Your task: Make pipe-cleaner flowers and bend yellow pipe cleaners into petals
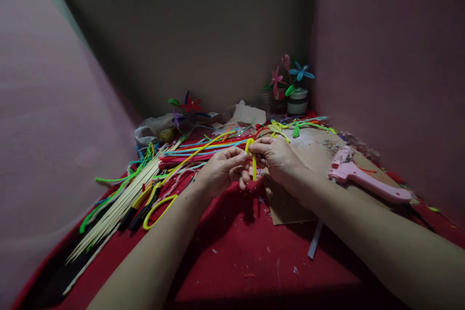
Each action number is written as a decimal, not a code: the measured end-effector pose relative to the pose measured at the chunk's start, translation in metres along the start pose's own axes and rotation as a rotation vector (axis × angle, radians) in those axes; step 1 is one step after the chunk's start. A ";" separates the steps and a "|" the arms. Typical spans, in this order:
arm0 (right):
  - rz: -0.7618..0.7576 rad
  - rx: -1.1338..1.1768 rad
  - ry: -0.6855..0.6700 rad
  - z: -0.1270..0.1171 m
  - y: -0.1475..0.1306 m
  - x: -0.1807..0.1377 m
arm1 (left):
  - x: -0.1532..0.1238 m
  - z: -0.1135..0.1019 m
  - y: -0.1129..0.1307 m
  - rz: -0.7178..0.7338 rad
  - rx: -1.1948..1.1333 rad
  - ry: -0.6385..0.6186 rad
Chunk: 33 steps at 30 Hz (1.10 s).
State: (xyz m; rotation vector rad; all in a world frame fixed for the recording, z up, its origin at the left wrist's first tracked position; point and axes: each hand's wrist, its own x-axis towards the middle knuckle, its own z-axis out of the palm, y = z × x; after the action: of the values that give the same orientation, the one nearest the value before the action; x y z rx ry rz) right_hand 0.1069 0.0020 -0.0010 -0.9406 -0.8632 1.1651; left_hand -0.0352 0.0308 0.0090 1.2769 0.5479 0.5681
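Between my two hands, in the middle of the head view, is a yellow pipe cleaner (254,168), bent over into a loop at the top with one end hanging down. My left hand (229,167) pinches it from the left with thumb and forefinger, the other fingers curled below. My right hand (276,155) grips the bend from the right, its fingers closed together. Just behind my hands lies a bundle of red, blue and pink pipe cleaners (192,151). Another yellow pipe cleaner (196,154) runs slantwise across that bundle.
Thin wooden sticks (123,210) and yellow-black pliers (145,206) lie left on the red cloth (236,252). At right, a pink glue gun (370,181) rests on cardboard (290,208). Pipe-cleaner flowers (301,71) and a striped pot (298,101) stand at the back wall.
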 end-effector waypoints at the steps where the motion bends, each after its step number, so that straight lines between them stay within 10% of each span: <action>1: -0.017 -0.009 0.007 0.000 -0.001 0.000 | 0.000 0.000 -0.001 0.015 0.031 0.010; 19: 0.160 -0.224 -0.211 0.001 0.000 -0.010 | 0.000 -0.001 0.004 0.195 0.303 0.251; 33: -0.093 0.066 -0.060 0.003 -0.005 -0.007 | -0.001 0.010 0.003 0.169 0.511 0.387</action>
State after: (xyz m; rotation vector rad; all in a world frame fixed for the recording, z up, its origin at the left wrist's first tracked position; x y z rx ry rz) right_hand 0.1043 -0.0053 0.0047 -0.8067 -0.9020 1.1399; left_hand -0.0301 0.0236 0.0141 1.7185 0.9547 0.8605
